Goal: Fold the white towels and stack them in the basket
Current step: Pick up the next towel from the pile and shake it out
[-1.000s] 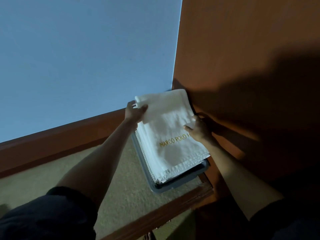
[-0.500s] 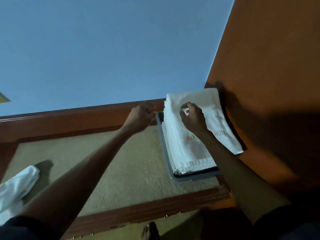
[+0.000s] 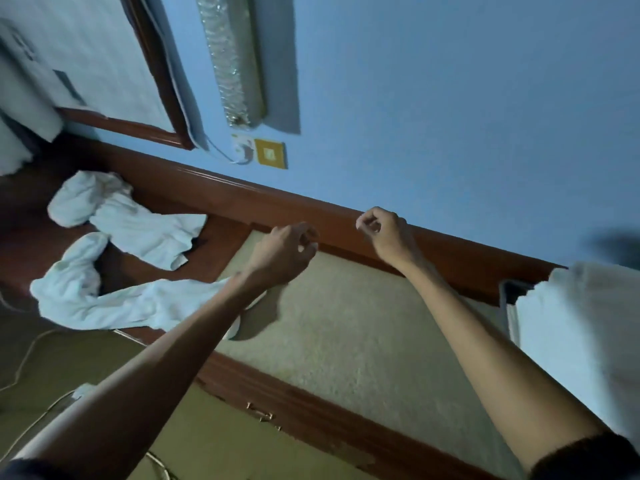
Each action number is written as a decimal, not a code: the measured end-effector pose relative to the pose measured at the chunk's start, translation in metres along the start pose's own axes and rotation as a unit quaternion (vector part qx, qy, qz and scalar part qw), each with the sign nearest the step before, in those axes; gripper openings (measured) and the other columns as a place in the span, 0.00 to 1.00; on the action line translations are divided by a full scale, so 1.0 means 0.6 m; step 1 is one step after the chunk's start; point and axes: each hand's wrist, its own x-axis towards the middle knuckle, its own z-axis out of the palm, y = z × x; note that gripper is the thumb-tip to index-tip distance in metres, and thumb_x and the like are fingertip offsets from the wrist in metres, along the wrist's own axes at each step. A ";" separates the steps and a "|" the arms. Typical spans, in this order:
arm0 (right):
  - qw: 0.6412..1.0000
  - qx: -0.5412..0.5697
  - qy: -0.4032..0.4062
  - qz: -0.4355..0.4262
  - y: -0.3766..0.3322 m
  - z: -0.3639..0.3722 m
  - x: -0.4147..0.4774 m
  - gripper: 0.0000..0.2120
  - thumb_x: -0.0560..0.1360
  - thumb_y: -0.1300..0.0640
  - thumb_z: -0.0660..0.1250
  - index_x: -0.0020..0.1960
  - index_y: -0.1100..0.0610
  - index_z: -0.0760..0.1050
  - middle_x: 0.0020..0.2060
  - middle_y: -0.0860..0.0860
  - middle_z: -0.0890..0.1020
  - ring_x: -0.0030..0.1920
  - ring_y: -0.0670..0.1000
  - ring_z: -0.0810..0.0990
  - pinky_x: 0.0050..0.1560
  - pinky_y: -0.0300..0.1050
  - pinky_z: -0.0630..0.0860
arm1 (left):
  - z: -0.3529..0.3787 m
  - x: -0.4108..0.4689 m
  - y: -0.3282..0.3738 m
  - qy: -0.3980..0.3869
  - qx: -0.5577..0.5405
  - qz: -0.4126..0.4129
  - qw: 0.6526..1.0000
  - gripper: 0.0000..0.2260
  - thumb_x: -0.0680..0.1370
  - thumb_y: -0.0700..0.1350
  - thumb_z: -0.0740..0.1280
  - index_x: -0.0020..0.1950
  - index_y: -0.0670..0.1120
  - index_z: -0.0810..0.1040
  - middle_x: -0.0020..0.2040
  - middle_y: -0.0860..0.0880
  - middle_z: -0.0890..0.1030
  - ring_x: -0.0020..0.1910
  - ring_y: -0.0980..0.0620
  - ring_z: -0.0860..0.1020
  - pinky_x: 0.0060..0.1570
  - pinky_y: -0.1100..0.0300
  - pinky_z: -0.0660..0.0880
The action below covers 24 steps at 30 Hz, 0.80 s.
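Loosely curled hands hover above grainy tabletop near crumpled towels.

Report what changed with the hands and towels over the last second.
The left hand and right hand let go of the folded towel stack and moved left, off the basket; both now hover empty over the beige mat. The stack stayed in the basket.

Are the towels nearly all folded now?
Partly. Done: a stack of folded towels sits in the grey basket on the right. In hand: nothing; the left hand and right hand hover empty over the beige tabletop. Left: at least two crumpled white towels lie on the left, unfolded.
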 end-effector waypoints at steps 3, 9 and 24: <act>0.999 0.002 -0.044 -0.015 -0.076 0.115 0.035 0.06 0.79 0.54 0.69 0.44 0.47 0.79 0.38 0.41 0.83 0.43 0.48 0.84 0.48 0.47 0.81 | -0.061 -0.023 -0.120 0.004 0.024 -0.037 0.999 0.06 0.81 0.50 0.67 0.56 0.53 0.81 0.47 0.57 0.84 0.44 0.52 0.82 0.47 0.52 0.80; 0.990 -0.016 -0.139 -0.020 -0.200 0.345 0.082 0.04 0.78 0.54 0.70 0.46 0.51 0.81 0.41 0.48 0.85 0.43 0.51 0.85 0.47 0.54 0.82 | -0.147 -0.060 -0.346 -0.005 0.068 -0.098 0.993 0.07 0.80 0.47 0.64 0.55 0.52 0.81 0.46 0.54 0.83 0.46 0.47 0.81 0.40 0.56 0.74; 0.916 -0.016 -0.399 -0.049 -0.306 0.754 0.121 0.05 0.77 0.57 0.70 0.51 0.58 0.79 0.47 0.51 0.85 0.48 0.52 0.84 0.52 0.51 0.81 | -0.132 -0.161 -0.781 -0.106 0.092 -0.304 0.942 0.07 0.79 0.50 0.68 0.56 0.54 0.81 0.52 0.52 0.84 0.50 0.46 0.82 0.49 0.50 0.80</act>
